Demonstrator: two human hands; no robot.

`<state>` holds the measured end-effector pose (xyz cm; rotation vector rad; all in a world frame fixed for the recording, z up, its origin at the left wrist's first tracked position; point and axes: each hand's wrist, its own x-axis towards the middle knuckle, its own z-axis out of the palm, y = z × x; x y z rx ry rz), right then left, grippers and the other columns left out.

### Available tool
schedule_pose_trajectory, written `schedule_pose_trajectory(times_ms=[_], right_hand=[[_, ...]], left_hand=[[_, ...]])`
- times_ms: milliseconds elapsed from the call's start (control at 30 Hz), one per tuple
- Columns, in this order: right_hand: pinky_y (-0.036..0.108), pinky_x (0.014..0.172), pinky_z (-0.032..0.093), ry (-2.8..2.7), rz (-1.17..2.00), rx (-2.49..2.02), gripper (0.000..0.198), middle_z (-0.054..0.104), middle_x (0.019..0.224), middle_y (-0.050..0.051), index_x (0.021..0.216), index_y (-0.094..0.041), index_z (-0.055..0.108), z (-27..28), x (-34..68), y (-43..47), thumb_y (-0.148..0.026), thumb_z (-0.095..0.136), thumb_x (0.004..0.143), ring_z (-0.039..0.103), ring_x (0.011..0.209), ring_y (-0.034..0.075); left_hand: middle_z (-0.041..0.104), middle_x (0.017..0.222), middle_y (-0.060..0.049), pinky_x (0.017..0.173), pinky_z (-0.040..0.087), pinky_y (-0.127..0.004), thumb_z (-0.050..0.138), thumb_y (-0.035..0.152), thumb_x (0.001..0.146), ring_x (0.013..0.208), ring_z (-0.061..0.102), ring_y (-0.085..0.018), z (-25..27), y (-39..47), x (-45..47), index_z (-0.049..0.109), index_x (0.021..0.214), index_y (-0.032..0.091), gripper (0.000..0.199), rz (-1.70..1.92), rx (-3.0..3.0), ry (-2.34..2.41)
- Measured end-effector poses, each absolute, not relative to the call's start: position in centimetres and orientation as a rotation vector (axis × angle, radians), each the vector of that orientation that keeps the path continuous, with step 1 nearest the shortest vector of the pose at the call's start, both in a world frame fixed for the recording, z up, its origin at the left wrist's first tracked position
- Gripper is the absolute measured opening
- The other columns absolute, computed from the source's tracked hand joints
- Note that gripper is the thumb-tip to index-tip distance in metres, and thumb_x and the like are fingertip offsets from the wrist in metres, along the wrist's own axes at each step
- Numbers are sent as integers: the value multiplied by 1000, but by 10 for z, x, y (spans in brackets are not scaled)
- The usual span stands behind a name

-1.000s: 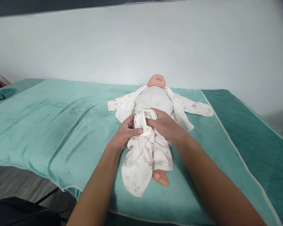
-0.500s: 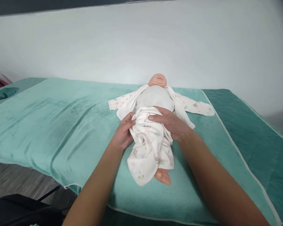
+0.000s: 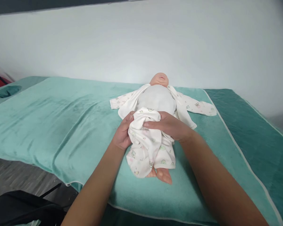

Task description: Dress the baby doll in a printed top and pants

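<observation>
A baby doll (image 3: 159,79) lies on its back, head toward the wall, wearing an open white printed jacket (image 3: 185,102) with both sleeves spread out. Its grey-white torso (image 3: 157,98) is bare in front. Over its lower body, printed white baby pants (image 3: 145,135) are bunched up, and the doll's feet (image 3: 164,175) stick out at the near end. My left hand (image 3: 124,131) is closed on the left side of the bunched cloth. My right hand (image 3: 171,125) grips it from the right, thumb on top; its other fingers are partly hidden by the fabric.
A light green sheet (image 3: 68,119) with wrinkles covers the bed, over a darker green cover (image 3: 247,125) at the right. Behind stands a white wall (image 3: 132,44). At lower left are a black object (image 3: 23,208) and the grey floor (image 3: 14,175).
Both hands have gathered the pants cloth higher and tighter. The loose near end has drawn up, and more of the doll's second foot shows. My right thumb has shifted left.
</observation>
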<state>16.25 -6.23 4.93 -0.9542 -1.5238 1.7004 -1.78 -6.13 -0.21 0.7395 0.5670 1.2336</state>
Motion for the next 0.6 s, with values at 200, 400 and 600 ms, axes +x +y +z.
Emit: schedule_pose_trajectory(times_ms=[200,400,600], right_hand=[[34,81,53,-1271,1678,-991,32,76,95,4,103,-21,73,46,160,-57,-30,76,72,69,89,23],[29,68,52,-1217,1692,-954,27,75,92,3,96,-21,73,47,157,-59,-24,74,70,68,84,22],[28,75,51,-1384,1658,-926,26,75,93,2,101,-20,74,47,158,-61,-30,72,76,67,88,19]], left_hand=[[63,69,-1,54,47,-23,83,49,69,59,59,-13,2,-63,-17,70,91,15,42,1127,833,579],[63,59,-1,40,35,-20,92,45,53,44,50,-9,3,-62,-25,76,87,11,51,873,1004,603],[72,73,-8,54,52,-27,90,47,53,60,66,-19,-8,-64,-24,75,84,12,49,1030,866,610]])
